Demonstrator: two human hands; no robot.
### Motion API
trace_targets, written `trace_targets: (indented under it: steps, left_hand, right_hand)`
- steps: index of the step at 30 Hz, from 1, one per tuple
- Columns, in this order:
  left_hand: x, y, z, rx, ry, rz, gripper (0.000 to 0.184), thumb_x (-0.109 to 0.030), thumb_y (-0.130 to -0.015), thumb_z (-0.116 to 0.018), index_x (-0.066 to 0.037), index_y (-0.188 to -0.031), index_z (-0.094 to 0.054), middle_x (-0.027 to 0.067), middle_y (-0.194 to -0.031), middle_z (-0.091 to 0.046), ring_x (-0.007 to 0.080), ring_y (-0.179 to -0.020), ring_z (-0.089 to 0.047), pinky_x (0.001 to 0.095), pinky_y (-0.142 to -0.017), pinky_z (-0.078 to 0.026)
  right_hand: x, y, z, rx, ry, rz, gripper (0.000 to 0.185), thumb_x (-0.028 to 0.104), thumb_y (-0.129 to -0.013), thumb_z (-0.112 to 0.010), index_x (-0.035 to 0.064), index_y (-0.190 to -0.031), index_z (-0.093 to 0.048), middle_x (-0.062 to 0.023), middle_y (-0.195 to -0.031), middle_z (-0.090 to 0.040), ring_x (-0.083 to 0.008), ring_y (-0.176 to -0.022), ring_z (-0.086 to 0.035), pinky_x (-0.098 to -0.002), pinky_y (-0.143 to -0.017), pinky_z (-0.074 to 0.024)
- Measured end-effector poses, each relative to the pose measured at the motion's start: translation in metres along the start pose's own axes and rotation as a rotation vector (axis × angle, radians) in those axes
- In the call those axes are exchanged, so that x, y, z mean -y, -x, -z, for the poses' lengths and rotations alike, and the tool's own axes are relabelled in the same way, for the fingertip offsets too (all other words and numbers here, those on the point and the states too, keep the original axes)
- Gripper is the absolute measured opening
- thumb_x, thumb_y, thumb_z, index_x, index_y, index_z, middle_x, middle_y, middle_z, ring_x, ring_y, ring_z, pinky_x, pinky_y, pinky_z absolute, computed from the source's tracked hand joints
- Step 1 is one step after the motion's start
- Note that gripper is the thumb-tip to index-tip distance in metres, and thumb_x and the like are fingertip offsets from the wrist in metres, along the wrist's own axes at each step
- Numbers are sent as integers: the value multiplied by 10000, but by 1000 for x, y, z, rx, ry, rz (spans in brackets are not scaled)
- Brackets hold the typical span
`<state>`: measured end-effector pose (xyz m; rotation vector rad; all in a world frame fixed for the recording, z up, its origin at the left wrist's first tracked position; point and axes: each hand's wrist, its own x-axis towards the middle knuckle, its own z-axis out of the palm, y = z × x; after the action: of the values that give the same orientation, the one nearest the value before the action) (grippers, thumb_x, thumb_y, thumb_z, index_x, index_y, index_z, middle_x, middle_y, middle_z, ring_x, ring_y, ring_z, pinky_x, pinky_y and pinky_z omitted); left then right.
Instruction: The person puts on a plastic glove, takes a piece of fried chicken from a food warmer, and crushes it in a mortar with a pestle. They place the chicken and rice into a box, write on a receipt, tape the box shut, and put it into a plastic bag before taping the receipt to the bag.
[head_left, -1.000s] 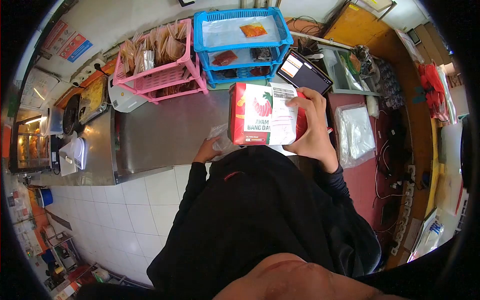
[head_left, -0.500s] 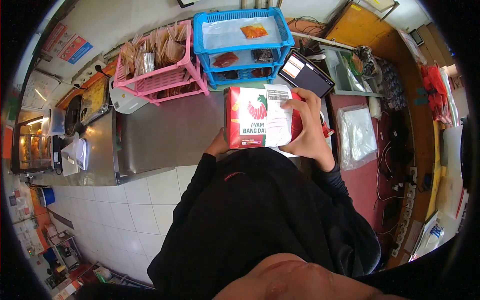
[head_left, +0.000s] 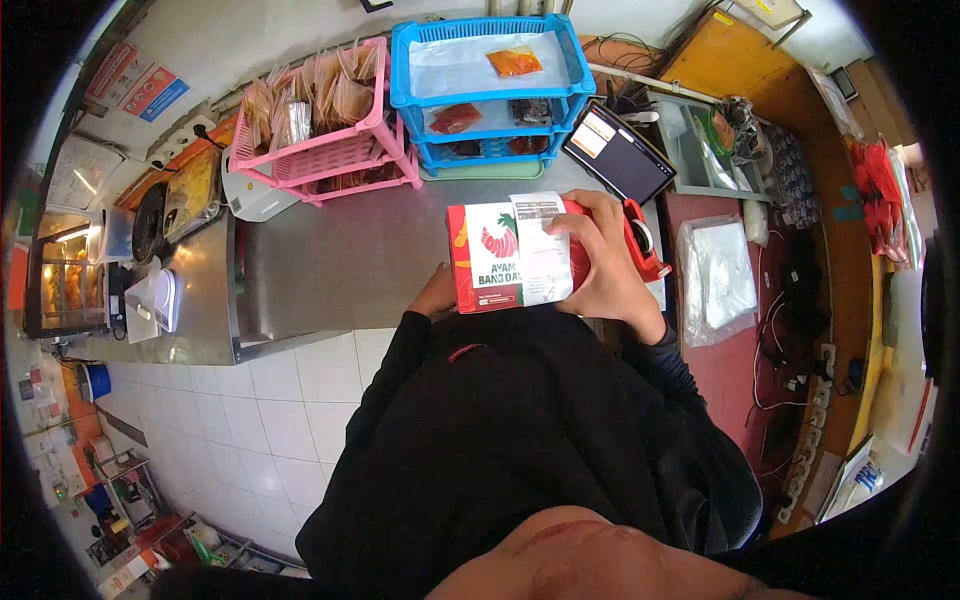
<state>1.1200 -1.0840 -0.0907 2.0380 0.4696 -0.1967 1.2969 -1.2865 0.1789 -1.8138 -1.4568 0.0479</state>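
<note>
A red and white box with a printed paper slip over its right part is held in front of the chest, above the edge of the steel counter. My right hand grips the box from the right, fingers over the slip and top edge. At the box's left side is my left hand, its fingers mostly hidden behind the box, so its grip cannot be made out. A red tape dispenser shows just right of my right hand.
Behind the steel counter stand a pink rack of packets and a blue tiered rack. A tablet leans right of them. Plastic bags lie on the red surface at right; a white scale sits at left.
The box and my right hand have moved slightly left and down in view. The clear bag seen at my left hand is now out of sight. More of the tape dispenser shows.
</note>
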Motion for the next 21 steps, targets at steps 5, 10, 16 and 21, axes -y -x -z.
trace_targets:
  steps: [5, 10, 16, 21]
  left_hand:
    - [-1, -1, -1, -4, 5, -7, 792, -337, -615, -825, -76, -1280, -484, 182, -1259, -542, 376, -1207, -445, 422, -1056, -327]
    - [-2, -2, 1, -6, 16, -5, 794, -333, -613, -826, -74, -1280, -484, 182, -1261, -539, 379, -1207, -444, 422, -1056, -328]
    - [-5, -2, 3, 7, 26, -2, 796, -329, -611, -828, -71, -1280, -483, 182, -1265, -536, 381, -1206, -443, 422, -1056, -329]
    - [-6, -5, 4, 12, 34, -6, 798, -325, -609, -829, -68, -1280, -482, 182, -1267, -533, 384, -1206, -442, 422, -1057, -330]
  right_hand:
    - [-4, -2, -2, -3, 2, 6, 754, 104, -413, -818, 159, -1099, -511, -173, -1198, -435, -400, -1130, -400, -467, -941, -362]
    - [-9, -4, -4, -36, -13, -24, 765, 99, -404, -815, 162, -1100, -504, -176, -1224, -417, -405, -1150, -375, -481, -952, -348]
    - [-15, -5, -3, -33, -9, -36, 758, 93, -398, -810, 159, -1090, -508, -178, -1224, -418, -406, -1148, -377, -478, -951, -346]
    - [-20, -6, -6, -37, -7, -29, 743, 91, -402, -808, 161, -1080, -511, -173, -1211, -425, -403, -1137, -389, -469, -947, -352]
